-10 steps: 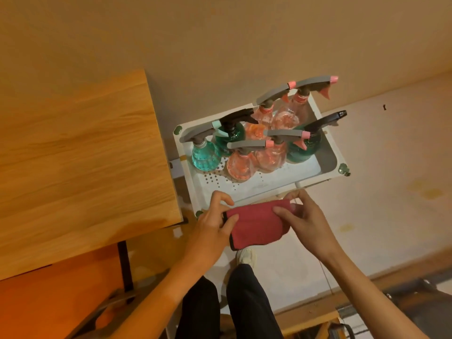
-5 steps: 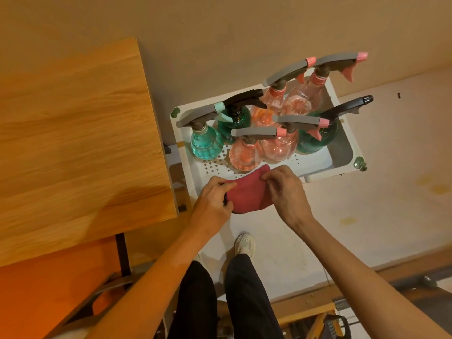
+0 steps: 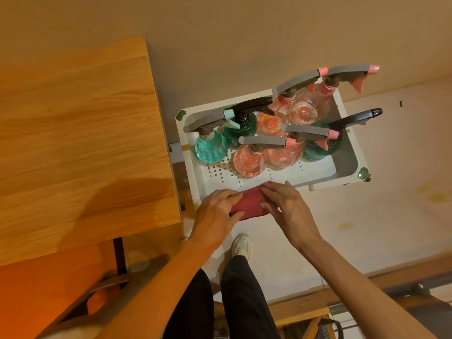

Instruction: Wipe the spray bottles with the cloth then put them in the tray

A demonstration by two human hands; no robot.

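Head view shows both hands, left hand (image 3: 215, 211) and right hand (image 3: 286, 206), pinching the folded cloth (image 3: 248, 204) over the tray's (image 3: 342, 176) near rim; the bottles (image 3: 249, 160) stand inside, and a forward nudge could topple the nearest.

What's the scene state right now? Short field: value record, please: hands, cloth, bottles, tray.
left hand: fingers on the cloth's left end, thumb curled under it
right hand: fingers on the cloth's right end
cloth: red, folded, at the tray's near edge, between both hands
spray bottles: seven visible, all upright inside the tray; pink, teal and dark green
tray: white, perforated floor, bare strip along the near side
table: wooden, left of the tray
bottles outside tray: none in view
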